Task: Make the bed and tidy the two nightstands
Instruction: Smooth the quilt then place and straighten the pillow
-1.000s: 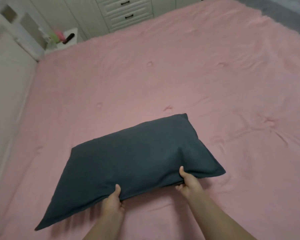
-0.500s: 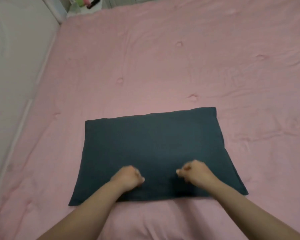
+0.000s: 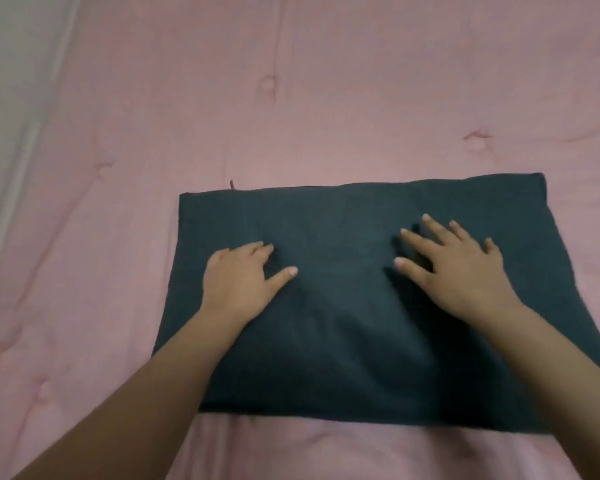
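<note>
While pink quilt [image 3: 326,98] spreads | left hand [image 3: 238,282], right hand [image 3: 459,268] flat on pillow [image 3: 343,341]

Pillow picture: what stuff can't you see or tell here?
- Head view: the dark pillow has its near corners covered by the forearms.
- Bed under the left hand and right hand: edges cut off by the frame.
- Nightstands: out of frame.
- Pink quilt: blurred stitching.

A bedroom in a home. A bed [image 3: 361,81] fills nearly the whole view, covered by a pink tufted quilt [image 3: 153,133] with stitched dimples. A dark grey pillow [image 3: 343,323] lies flat on the quilt. Along the left edge runs a pale padded surface [image 3: 11,81], beside the bed.
</note>
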